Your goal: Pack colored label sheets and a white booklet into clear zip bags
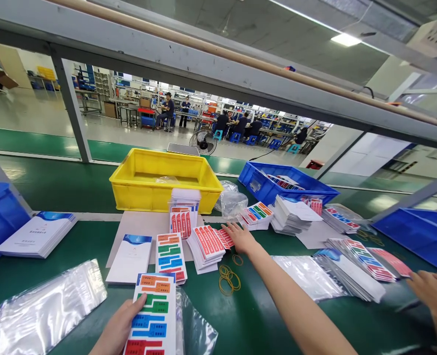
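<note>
My left hand (120,323) grips a sheet of coloured labels (151,315) at the bottom centre, thumb on top. A blue edge shows behind the sheet, and a clear plastic bag (194,325) lies beside it. My right hand (238,237) reaches forward with fingers spread over a red label sheet (224,238). That sheet sits at the right side of a stack of red label sheets (208,242). Between my hands are a stack of multicoloured label sheets (170,259) and a pile of white booklets (130,259) with blue tops.
Rubber bands (228,280) lie on the green table. Behind stand a yellow bin (166,192) and a blue bin (288,185). Clear bags (48,310) and booklets (37,234) are at left. Another person's hand (432,301) is at right, near more label stacks (366,256).
</note>
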The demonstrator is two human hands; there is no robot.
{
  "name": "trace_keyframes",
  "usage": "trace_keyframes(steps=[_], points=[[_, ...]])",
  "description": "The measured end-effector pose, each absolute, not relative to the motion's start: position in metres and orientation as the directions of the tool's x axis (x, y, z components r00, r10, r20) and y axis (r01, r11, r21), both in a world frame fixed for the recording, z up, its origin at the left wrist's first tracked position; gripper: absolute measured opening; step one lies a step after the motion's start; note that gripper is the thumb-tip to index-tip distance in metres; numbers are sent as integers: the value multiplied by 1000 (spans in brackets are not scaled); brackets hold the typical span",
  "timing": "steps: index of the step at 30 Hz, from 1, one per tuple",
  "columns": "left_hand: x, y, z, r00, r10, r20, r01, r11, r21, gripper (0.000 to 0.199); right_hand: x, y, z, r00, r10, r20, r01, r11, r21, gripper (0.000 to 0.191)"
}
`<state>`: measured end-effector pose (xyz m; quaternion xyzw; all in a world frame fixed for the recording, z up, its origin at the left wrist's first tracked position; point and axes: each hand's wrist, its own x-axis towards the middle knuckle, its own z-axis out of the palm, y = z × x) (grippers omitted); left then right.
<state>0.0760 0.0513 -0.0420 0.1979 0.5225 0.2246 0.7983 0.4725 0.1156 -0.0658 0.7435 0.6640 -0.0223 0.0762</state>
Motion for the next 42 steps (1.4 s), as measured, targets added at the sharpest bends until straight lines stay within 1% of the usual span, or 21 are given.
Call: trace_keyframes(steps=[4, 8, 10, 12, 14, 15, 16, 17, 18, 19, 20, 22, 25, 27, 31, 34, 36, 37, 39, 40, 42], points=[[74, 52, -45, 364, 551, -751, -143, 829, 540, 39, 470, 124, -62, 104, 989, -109, 993, -97, 70, 36], [74, 52, -43, 359, 563, -744, -173, 824, 540, 35, 477, 115, -50, 221, 975, 2, 974, -221, 43, 22], [76, 51, -42, 372, 572, -730, -206, 818, 537, 32, 477, 105, -39, 309, 943, 127, 949, -315, 29, 22], [79, 50, -42, 403, 591, -699, -253, 806, 535, 29, 468, 93, -26, 365, 893, 264, 925, -380, 6, 33], [80, 50, -44, 421, 619, -662, -307, 785, 538, 26, 444, 78, -15, 334, 855, 397, 936, -349, -36, 38], [80, 50, -45, 424, 626, -655, -324, 780, 536, 24, 427, 70, -10, 291, 829, 477, 952, -298, -63, 38], [80, 50, -46, 426, 626, -652, -334, 779, 530, 23, 406, 62, -7, 163, 745, 647, 986, -113, -119, 33], [79, 50, -48, 432, 624, -651, -343, 782, 521, 23, 383, 54, -5, 18, 648, 761, 985, 119, -125, 30], [79, 51, -49, 446, 621, -645, -358, 784, 507, 24, 360, 46, -4, -132, 533, 835, 931, 355, -80, 31], [78, 51, -51, 478, 618, -624, -381, 786, 486, 27, 336, 39, -5, -270, 474, 838, 836, 547, -39, 34], [77, 51, -52, 526, 615, -588, -411, 789, 457, 32, 313, 32, -7, -360, 439, 823, 743, 669, -32, 35], [77, 51, -54, 633, 608, -480, -470, 794, 386, 44, 276, 24, -15, -453, 393, 800, 603, 797, -50, 30], [77, 51, -55, 717, 595, -364, -495, 802, 335, 55, 243, 19, -30, -504, 413, 759, 549, 831, -88, 24], [77, 51, -56, 668, 647, -368, -507, 758, 411, 50, 235, 19, -37, -520, 473, 712, 570, 813, -124, 22], [76, 50, -57, 536, 765, -356, -461, 619, 636, 33, 238, 19, -37, -551, 575, 605, 568, 789, -233, 29], [75, 48, -56, 542, 772, -333, -406, 588, 700, 34, 248, 20, -37, -448, 623, 641, 541, 760, -360, 34], [74, 47, -55, 554, 765, -328, -360, 575, 734, 36, 254, 23, -42, -243, 732, 636, 560, 642, -524, 30], [74, 46, -55, 564, 758, -329, -330, 572, 751, 37, 256, 25, -45, -110, 810, 575, 553, 531, -642, 25], [73, 45, -55, 580, 744, -332, -266, 558, 786, 40, 257, 29, -51, 87, 945, 314, 402, 255, -879, 21], [72, 45, -56, 585, 739, -334, -237, 549, 801, 42, 256, 31, -52, 85, 986, 147, 264, 120, -957, 25], [71, 45, -57, 596, 729, -335, -173, 525, 834, 44, 255, 34, -53, -98, 989, -108, -16, -110, -994, 34]])
